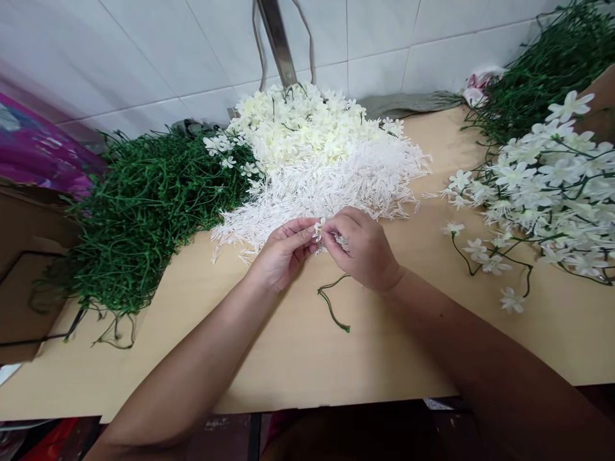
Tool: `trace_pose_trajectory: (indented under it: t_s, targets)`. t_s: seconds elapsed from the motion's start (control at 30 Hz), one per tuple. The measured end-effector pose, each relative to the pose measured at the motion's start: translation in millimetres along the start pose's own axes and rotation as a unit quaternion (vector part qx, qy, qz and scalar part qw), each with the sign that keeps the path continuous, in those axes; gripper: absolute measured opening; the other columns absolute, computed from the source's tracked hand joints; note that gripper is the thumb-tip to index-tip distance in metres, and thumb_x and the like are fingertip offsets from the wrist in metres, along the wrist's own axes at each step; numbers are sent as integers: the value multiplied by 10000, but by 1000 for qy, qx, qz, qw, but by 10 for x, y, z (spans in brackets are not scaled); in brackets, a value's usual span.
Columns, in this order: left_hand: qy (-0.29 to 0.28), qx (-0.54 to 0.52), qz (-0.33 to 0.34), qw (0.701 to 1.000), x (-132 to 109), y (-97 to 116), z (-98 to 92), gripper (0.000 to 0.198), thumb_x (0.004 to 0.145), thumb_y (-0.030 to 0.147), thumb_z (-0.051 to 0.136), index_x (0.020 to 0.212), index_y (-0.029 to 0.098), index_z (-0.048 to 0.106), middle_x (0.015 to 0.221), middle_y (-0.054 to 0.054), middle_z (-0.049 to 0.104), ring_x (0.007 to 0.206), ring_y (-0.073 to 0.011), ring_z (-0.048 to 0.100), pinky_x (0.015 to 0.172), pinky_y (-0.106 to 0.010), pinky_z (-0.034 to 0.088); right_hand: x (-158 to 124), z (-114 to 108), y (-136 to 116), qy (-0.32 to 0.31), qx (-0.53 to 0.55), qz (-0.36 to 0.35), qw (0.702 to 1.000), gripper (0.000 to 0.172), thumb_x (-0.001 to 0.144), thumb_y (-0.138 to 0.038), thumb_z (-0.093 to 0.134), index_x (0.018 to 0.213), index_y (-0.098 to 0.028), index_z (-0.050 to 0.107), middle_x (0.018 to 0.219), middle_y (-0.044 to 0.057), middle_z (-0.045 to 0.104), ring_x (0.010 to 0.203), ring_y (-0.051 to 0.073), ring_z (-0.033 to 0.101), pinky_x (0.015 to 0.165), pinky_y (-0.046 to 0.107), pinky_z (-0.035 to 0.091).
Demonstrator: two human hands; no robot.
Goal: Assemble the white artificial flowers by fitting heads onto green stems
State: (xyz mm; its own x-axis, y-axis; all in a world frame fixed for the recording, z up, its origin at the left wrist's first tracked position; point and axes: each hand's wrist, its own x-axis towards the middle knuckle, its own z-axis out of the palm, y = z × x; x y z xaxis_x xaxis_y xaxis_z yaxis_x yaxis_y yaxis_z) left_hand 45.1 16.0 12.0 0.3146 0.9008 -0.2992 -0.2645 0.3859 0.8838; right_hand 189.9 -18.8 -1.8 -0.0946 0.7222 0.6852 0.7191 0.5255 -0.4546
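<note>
Forearms (202,346) lie nearest cam, L hand (283,253) & R hand (362,250) both fingertip-pinching one white artificial flower (318,230) btwn them, prob. for fine control, w/ green plastic stems (158,186) & white stamen-like bits (327,186) heaped nearby, presumably for easy reach.

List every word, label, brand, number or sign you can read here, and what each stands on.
No text can be read.
Purple sheet at far left: pale marks, too blurred to tell lettering from pattern.
Below the board's near edge: faint specks, too small to read.
</note>
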Motion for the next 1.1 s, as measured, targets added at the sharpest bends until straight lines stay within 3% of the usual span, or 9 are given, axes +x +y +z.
trace_pose_trajectory:
  t_s: [0.4,0.57,0.8,1.1]
  targets:
    - [-5,57,30,998,14,-7,-16,261,487,231,836,704,152,713,629,-7,665,551,-63,554,550,-187,456,-1,4,25,-26,-51,-15,998,212,850,-180,406,677,-173,528,691,57,551,666,156,492,637,283,403]
    - [-15,70,35,997,4,3,-16,260,485,260,844,694,163,722,618,-8,663,545,-71,546,528,-190,450,0,5,17,-38,-6,11,999,192,853,-171,415,690,-171,517,704,56,540,670,149,492,646,281,405]
    - [-20,80,30,996,0,28,-31,311,479,289,853,724,154,718,661,-23,688,604,-99,606,612,-228,496,-9,1,-26,-22,19,20,999,187,863,-175,417,695,-185,497,723,53,558,694,147,511,669,280,421]
    - [-3,75,33,997,14,7,-19,302,492,315,845,681,144,683,593,-12,659,552,-96,604,529,-198,449,-20,32,37,13,110,77,991,100,813,-174,492,722,-175,534,694,26,567,655,124,523,628,261,442]
